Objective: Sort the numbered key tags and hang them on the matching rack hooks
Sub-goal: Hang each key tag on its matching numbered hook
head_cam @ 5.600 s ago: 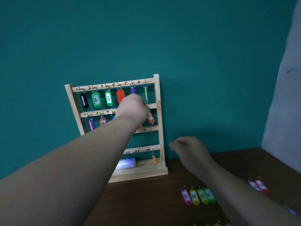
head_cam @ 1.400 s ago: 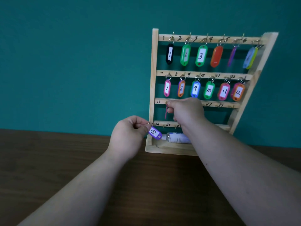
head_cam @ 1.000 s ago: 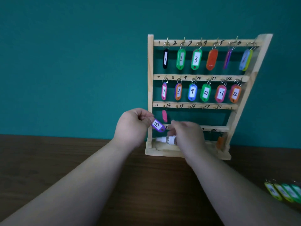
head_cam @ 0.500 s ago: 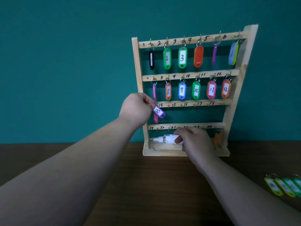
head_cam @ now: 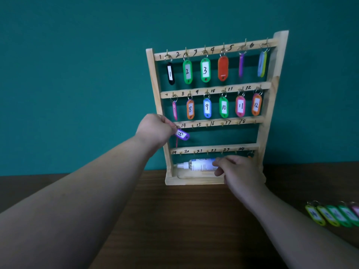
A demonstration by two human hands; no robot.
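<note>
A wooden key rack [head_cam: 269, 105] stands against the teal wall, with numbered hooks in several rows. Tags hang on the two upper rows. My left hand [head_cam: 155, 131] pinches the ring of a purple tag marked 13 [head_cam: 182, 134] at the left end of the third bar, beside the number 14. A thin pink tag [head_cam: 176, 141] hangs edge-on just below it. My right hand [head_cam: 236, 168] rests at the rack's base, fingers curled and touching a white bottle [head_cam: 198, 165]. An orange tag [head_cam: 250, 155] hangs at hook 24.
A row of yellow and green tags [head_cam: 333, 214] lies on the dark wooden table [head_cam: 174, 226] at the right edge. The white bottle lies on its side in the rack's bottom tray.
My left hand has lifted the purple tag 13 up to the third bar. My right hand dropped from that bar to the bottle at the base. The view shifted.
</note>
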